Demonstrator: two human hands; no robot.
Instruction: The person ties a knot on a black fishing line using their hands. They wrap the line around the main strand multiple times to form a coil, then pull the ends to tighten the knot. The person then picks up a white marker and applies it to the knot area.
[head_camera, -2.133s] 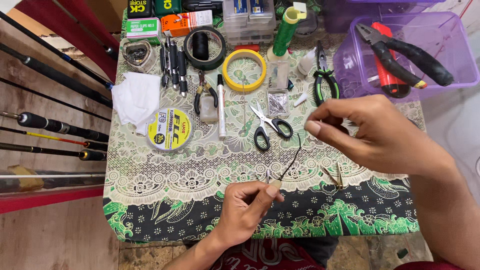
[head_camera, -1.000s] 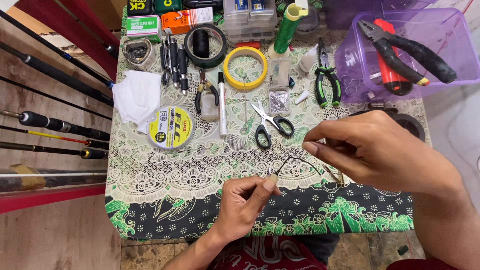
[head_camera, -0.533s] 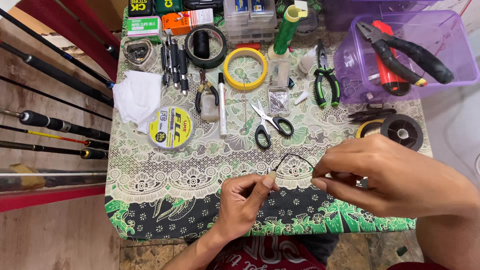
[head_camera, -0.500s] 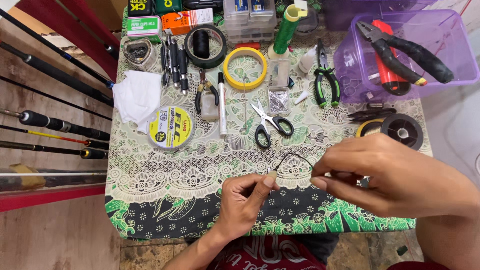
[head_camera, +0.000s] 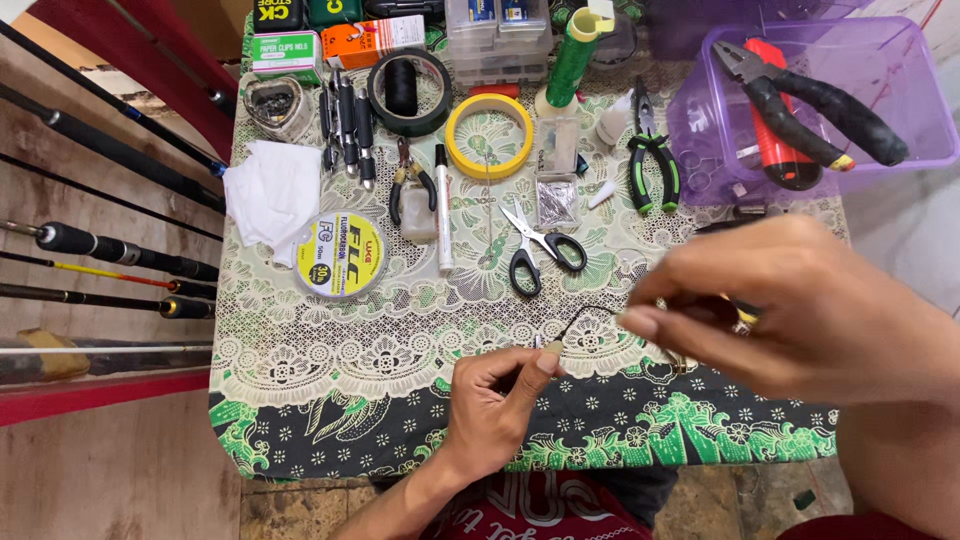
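A thin dark wire (head_camera: 592, 311) arcs between both hands over the patterned tablecloth (head_camera: 330, 400). My left hand (head_camera: 500, 395), low at the table's front edge, pinches one end of the wire together with a small pale piece at its thumb tip. My right hand (head_camera: 800, 305), raised close to the camera on the right, pinches the other end between thumb and forefinger. A small metal piece (head_camera: 682, 366) shows just under the right hand.
Black-handled scissors (head_camera: 540, 248), a yellow tape ring (head_camera: 489, 135), a line spool (head_camera: 340, 268), green-handled pliers (head_camera: 652, 160), pens, a white marker and small boxes lie across the back. A purple tub (head_camera: 905, 90) at the right holds pliers. Fishing rods (head_camera: 110, 245) lean at the left.
My right hand has come down and nearer to the camera, now covering the black tape rolls on the right. The wire has bent from a straight strand into an arc. My left hand has hardly moved.
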